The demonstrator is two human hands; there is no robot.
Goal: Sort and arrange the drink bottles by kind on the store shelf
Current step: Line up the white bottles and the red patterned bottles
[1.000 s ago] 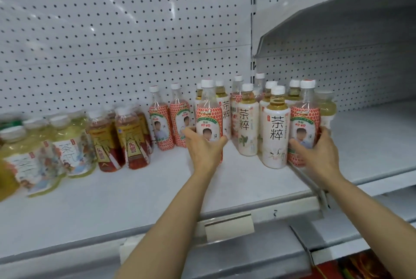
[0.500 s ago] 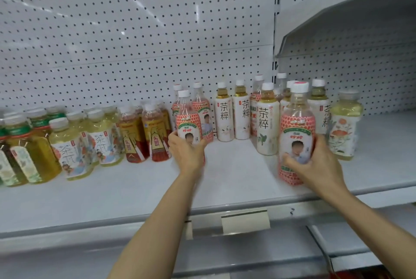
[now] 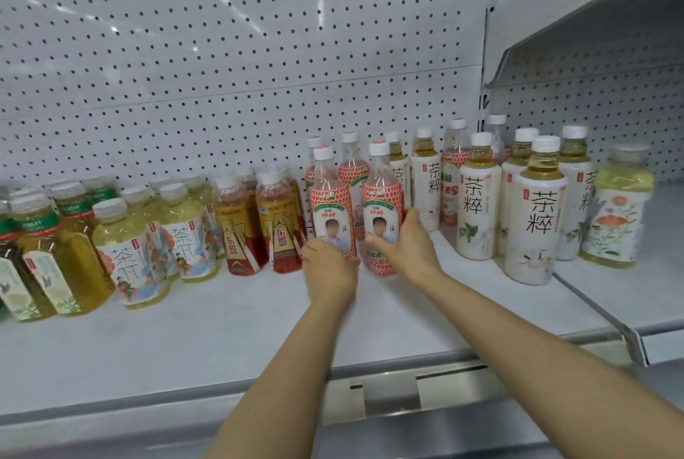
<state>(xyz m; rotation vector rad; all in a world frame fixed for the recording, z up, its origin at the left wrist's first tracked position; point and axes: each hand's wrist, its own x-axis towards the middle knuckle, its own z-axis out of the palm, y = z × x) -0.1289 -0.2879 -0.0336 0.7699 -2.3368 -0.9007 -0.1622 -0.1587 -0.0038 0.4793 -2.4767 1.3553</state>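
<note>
My left hand (image 3: pixel 328 269) grips a red-patterned bottle with a white cap (image 3: pixel 327 199) that stands on the white shelf (image 3: pixel 229 325). Right beside it, my right hand (image 3: pixel 405 249) grips a second red-patterned bottle (image 3: pixel 382 199); the two bottles almost touch. Two more of this kind (image 3: pixel 353 169) stand just behind them. To the right stand several white-label tea bottles (image 3: pixel 538 214). One more red-patterned bottle (image 3: pixel 454 166) stands among them at the back.
Left of my hands stand brown-red drink bottles (image 3: pixel 281 225), then pale yellow tea bottles (image 3: pixel 129 236) and darker green-label bottles (image 3: pixel 48 255). A floral yellow bottle (image 3: pixel 618 214) stands far right on the adjoining shelf section. Pegboard wall (image 3: pixel 240 51) behind; the shelf's front rail (image 3: pixel 392 392) runs below.
My right hand carried its red-patterned bottle leftward from the white-label group and set it beside the one in my left hand. The view shifted slightly.
</note>
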